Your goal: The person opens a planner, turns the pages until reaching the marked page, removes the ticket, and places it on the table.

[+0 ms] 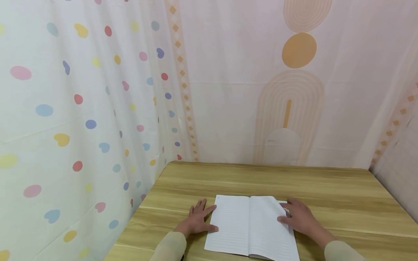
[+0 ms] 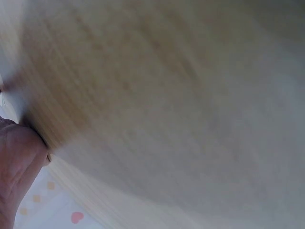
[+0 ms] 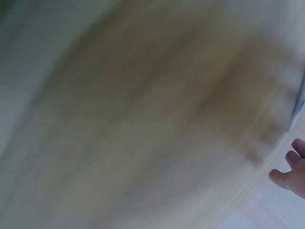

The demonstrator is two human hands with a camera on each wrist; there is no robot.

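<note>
An open notebook (image 1: 230, 224) with white lined pages lies on the wooden table. My left hand (image 1: 197, 219) rests flat with spread fingers at its left edge, thumb and index finger touching the left page. On the other side, my right hand (image 1: 300, 217) pinches the loose right page (image 1: 266, 217) near its far corner, thumb on top and index finger under the raised edge. That corner curls up, baring a strip of the sheet beneath. In the left wrist view part of the left hand (image 2: 21, 162) shows; the right wrist view catches fingertips of the right hand (image 3: 290, 171).
The wood-grain table (image 1: 261, 177) reaches back to a pale curtain (image 1: 225, 108) with arch patterns. A dotted curtain (image 1: 98, 145) hangs along the left side, and another pale one (image 1: 401, 159) borders the right. Both wrist views are mostly blurred tabletop.
</note>
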